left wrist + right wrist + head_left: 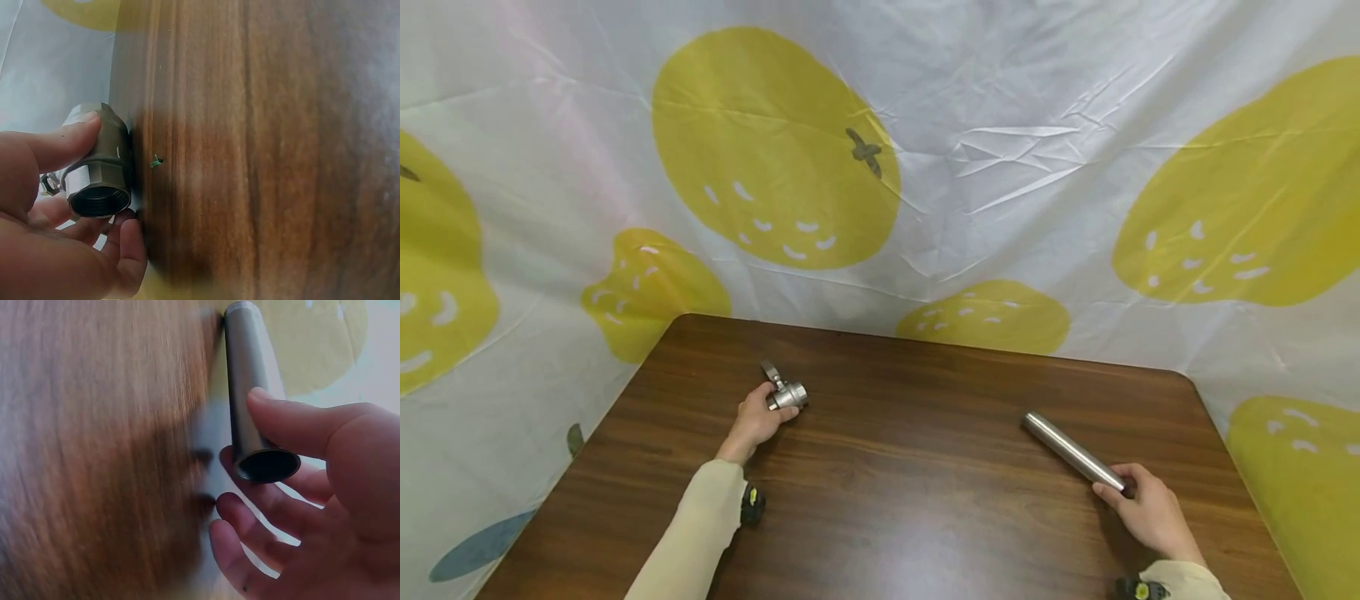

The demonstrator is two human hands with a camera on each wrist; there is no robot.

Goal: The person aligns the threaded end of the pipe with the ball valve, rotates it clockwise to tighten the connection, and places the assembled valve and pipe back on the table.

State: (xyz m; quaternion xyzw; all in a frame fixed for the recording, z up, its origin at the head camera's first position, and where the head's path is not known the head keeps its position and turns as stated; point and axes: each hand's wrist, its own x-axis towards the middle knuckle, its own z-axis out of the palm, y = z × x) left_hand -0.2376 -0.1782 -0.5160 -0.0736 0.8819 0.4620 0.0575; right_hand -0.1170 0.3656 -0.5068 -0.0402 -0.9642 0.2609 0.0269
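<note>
On the left side of the wooden table, my left hand [757, 420] grips a silver metal ball valve [788, 395] with a lever handle sticking up. The left wrist view shows the thumb on the side of the valve body [107, 147], its threaded opening facing the camera, and fingers curled beneath. Toward the right, my right hand [1152, 510] pinches the near end of a straight steel pipe [1071, 448]. In the right wrist view the thumb lies on top of the hollow pipe [250, 375], fingers curled under it; its far end points away over the table.
The brown wooden table [910, 500] has rounded far corners. A white curtain [970, 208] with yellow fruit prints hangs along its far edge and both sides. A tiny green speck [157, 161] shows on the wood near the valve.
</note>
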